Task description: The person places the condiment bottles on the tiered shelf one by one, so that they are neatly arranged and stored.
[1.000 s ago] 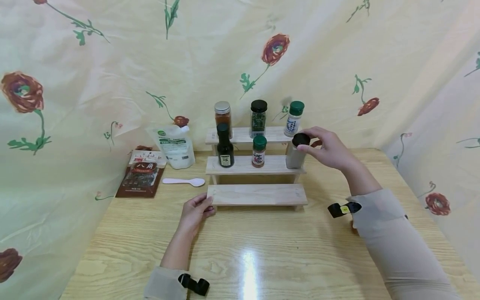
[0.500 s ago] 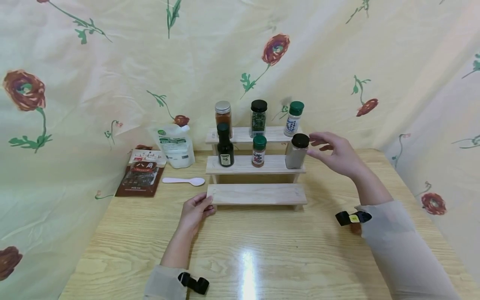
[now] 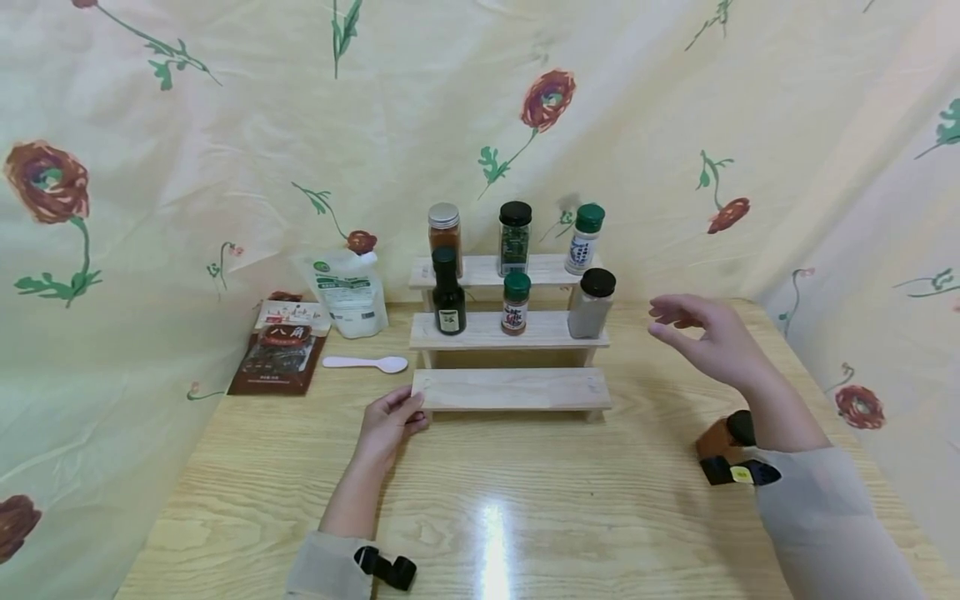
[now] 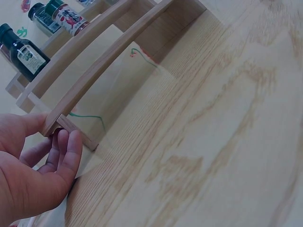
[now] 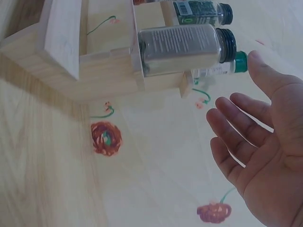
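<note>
My left hand (image 3: 390, 421) grips the left end of the lowest step of a three-tier wooden rack (image 3: 513, 387). In the left wrist view its thumb lies on the board and the fingers curl beneath. My right hand (image 3: 708, 337) is held in the air right of the rack, holding nothing, fingers loosely bent. Nearest to it, a black-capped jar of pale powder (image 3: 591, 308) stands at the right end of the middle tier. A dark sauce bottle (image 3: 448, 296) and a green-capped shaker (image 3: 516, 304) share that tier.
On the top tier stand a silver-capped jar (image 3: 445, 233), a black-capped herb jar (image 3: 514, 237) and a green-capped white shaker (image 3: 584, 237). Left of the rack are a white pouch (image 3: 348, 296), a brown packet (image 3: 281, 350) and a white spoon (image 3: 367, 363). A black-capped reddish-brown jar (image 3: 716, 440) sits by my right wrist.
My right hand has let go of the black-capped powder jar and moved right and toward me. The jar stays on the middle tier. The left hand keeps its grip on the rack.
</note>
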